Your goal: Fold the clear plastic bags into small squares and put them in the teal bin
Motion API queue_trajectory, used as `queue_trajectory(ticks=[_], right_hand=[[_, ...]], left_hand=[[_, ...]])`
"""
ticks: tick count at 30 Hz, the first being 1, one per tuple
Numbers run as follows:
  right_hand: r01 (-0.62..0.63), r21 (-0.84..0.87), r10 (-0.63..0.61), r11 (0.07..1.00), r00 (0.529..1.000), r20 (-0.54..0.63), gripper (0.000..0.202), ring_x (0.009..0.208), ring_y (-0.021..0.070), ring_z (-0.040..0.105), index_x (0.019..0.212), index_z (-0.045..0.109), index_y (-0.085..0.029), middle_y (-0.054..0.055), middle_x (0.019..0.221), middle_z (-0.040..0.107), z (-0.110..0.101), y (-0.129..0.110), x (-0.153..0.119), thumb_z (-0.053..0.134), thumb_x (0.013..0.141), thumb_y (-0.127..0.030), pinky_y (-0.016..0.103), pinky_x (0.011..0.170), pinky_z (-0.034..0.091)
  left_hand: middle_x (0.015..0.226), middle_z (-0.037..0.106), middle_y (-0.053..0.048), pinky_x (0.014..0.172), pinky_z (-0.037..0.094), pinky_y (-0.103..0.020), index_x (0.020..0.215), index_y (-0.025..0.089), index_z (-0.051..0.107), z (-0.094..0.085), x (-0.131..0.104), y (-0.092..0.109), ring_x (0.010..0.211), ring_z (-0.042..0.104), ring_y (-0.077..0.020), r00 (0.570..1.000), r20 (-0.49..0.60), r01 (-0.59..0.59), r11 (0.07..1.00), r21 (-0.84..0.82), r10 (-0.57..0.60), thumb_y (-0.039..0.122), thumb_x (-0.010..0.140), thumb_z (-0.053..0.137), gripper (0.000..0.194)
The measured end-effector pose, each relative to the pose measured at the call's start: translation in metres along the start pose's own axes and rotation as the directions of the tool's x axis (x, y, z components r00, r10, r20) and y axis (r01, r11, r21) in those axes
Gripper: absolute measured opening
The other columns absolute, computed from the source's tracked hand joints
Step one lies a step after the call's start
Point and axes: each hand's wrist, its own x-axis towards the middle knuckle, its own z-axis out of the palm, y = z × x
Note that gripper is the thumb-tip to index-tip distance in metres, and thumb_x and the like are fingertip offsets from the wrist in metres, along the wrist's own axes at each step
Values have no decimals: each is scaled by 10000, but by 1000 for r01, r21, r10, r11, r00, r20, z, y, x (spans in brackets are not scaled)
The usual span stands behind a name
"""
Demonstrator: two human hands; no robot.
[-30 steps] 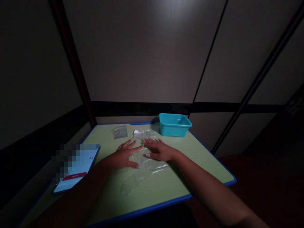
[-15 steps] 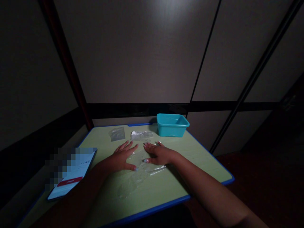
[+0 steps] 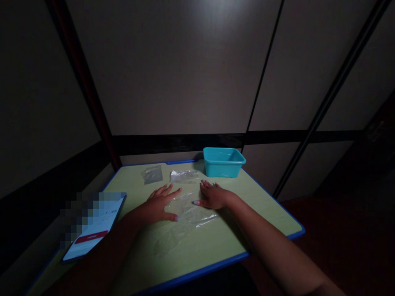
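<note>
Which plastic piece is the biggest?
The clear sheet spread between the left hand and right hand; the grey piece and silvery piece farther back look smaller.

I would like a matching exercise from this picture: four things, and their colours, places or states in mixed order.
1. tub
2. tablet
3. left hand
4. large plastic film

A. open, spread wide
B. transparent, lying on the table
C. turquoise, near the table's far edge
D. lit up, at the table's left side

Pairs: 1-C; 2-D; 3-A; 4-B

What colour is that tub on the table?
The tub is turquoise, clearest in the head view.
</note>
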Motion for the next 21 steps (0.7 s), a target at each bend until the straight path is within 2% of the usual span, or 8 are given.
queue_trajectory(ticks=[4, 8, 10, 12, 16, 21], right_hand=[[-15, -2, 15, 1000, 1000, -5, 944, 1352, 293, 50, 1411, 85, 0, 223, 1454, 32, 1, 4, 3, 364, 789, -652, 499, 1063, 115], [-32, -14, 31, 999, 999, -21, 950, 1352, 295, 49, 1415, 81, -13, 217, 1459, 36, 5, 9, 7, 356, 782, -665, 520, 1058, 101], [-44, -26, 42, 999, 997, -58, 950, 1355, 289, 26, 1421, 53, -34, 204, 1463, 25, 7, 10, 9, 353, 780, -668, 541, 1051, 75], [-32, -20, 30, 999, 993, -111, 931, 1356, 277, -15, 1427, 22, -74, 176, 1470, -5, 9, 10, 10, 349, 785, -662, 556, 1044, 44], [89, 26, -84, 996, 985, -152, 851, 1358, 261, -27, 1435, 49, -195, 106, 1484, -16, 8, 3, 7, 353, 791, -660, 571, 1034, 4], [245, 79, -238, 966, 967, -89, 724, 1356, 275, 11, 1406, 180, -325, 59, 1491, 28, 7, -8, 4, 408, 792, -632, 591, 1016, -9]], left_hand=[[1481, 160, -88, 1041, 200, -440, 1399, 280, 232, 1, 1, 0, 1342, 122, -319, 999, -48, 3, 1000, -15, -4, 631, 670, 583, 883], [1397, 369, -88, 1039, 236, -372, 1344, 194, 375, 1, 4, -3, 1272, 311, -254, 966, -259, -12, 999, -41, 1, 519, 824, 440, 616], [1298, 483, -97, 1020, 272, -344, 1278, 156, 460, 0, 5, -4, 1196, 404, -230, 934, -358, -9, 999, -46, -8, 472, 855, 398, 532], [1208, 551, -82, 990, 313, -345, 1214, 169, 517, -1, 6, -3, 1131, 454, -225, 911, -411, -4, 999, -46, -15, 455, 849, 410, 476], [1117, 593, -68, 960, 338, -351, 1113, 187, 583, -1, 6, -1, 1069, 476, -223, 894, -447, -36, 998, -45, 12, 393, 846, 420, 375], [1041, 608, -46, 952, 329, -338, 994, 211, 621, 2, 8, -3, 1037, 474, -207, 891, -454, -54, 996, -70, 16, 336, 844, 431, 273]])
